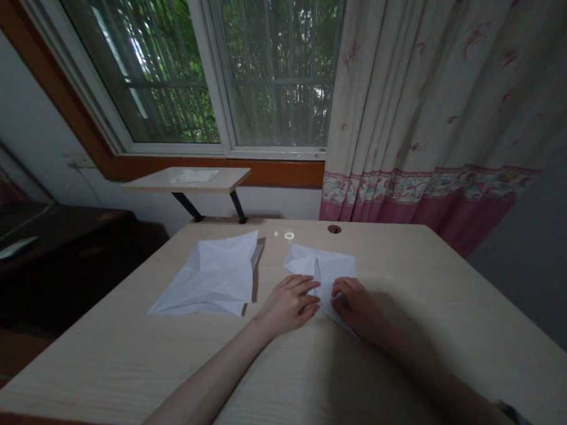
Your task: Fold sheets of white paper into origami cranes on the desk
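Note:
A white sheet of paper with folds lies in front of me on the desk, a raised crease standing near its middle. My left hand rests on its left part, fingers apart and stretched toward that crease. At the lower right of the sheet is my right hand, its fingers curled and the thumb close to them, apparently gripping the paper; the exact contact is hidden. One corner of the sheet pokes out below the right hand.
Other folded white sheets lie loosely to the left on the wooden desk. A small raised shelf holds more white paper. A round cable hole is near the back edge. A window and curtain are behind.

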Demonstrator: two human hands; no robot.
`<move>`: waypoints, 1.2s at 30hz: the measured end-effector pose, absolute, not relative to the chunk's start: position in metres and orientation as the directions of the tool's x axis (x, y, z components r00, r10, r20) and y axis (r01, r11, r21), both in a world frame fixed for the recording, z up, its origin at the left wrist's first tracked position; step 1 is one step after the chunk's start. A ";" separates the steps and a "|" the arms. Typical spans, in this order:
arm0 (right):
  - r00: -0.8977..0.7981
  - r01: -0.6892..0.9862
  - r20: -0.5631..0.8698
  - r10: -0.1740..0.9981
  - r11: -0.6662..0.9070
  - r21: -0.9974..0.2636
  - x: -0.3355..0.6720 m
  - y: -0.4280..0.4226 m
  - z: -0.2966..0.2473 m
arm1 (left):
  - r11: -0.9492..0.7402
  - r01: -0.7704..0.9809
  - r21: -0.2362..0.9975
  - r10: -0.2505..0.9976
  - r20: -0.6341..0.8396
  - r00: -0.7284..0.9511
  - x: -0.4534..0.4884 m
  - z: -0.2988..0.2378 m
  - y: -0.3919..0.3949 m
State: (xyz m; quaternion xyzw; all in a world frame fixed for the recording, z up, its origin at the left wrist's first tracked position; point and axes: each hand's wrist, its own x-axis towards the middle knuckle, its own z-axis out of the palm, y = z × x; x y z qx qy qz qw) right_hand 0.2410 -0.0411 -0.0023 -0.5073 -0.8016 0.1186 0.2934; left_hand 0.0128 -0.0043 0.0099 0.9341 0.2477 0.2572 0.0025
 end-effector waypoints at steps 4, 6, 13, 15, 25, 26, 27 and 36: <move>-0.330 0.781 0.349 0.877 0.462 -0.421 0.236 -0.046 0.000 | -0.864 0.481 0.148 0.489 0.472 0.734 0.012 0.008 -0.003; -0.351 0.785 0.371 0.860 0.486 -0.384 0.235 -0.048 -0.001 | -0.858 0.489 0.156 0.499 0.473 0.726 0.012 0.007 -0.002; -0.381 0.798 0.397 0.835 0.514 -0.316 0.237 -0.049 -0.006 | -0.854 0.487 0.181 0.510 0.468 0.722 0.009 0.003 0.001; -0.370 0.790 0.403 0.837 0.512 -0.337 0.238 -0.048 -0.008 | -0.851 0.490 0.190 0.517 0.466 0.718 0.009 0.002 0.002; -0.413 0.645 0.509 0.755 0.637 -0.422 0.246 -0.040 -0.013 | -0.838 0.494 0.231 0.542 0.463 0.701 0.010 0.005 0.002; -0.427 0.653 0.502 0.752 0.640 -0.404 0.247 -0.040 -0.013 | -0.839 0.491 0.234 0.540 0.469 0.699 0.010 0.005 0.001; -0.441 0.664 0.495 0.748 0.643 -0.381 0.248 -0.040 -0.013 | -0.841 0.487 0.236 0.537 0.473 0.698 0.010 0.005 0.001; -0.531 0.740 0.428 0.731 0.646 -0.186 0.258 -0.036 -0.032 | -0.839 0.476 0.263 0.541 0.486 0.686 0.011 0.004 0.002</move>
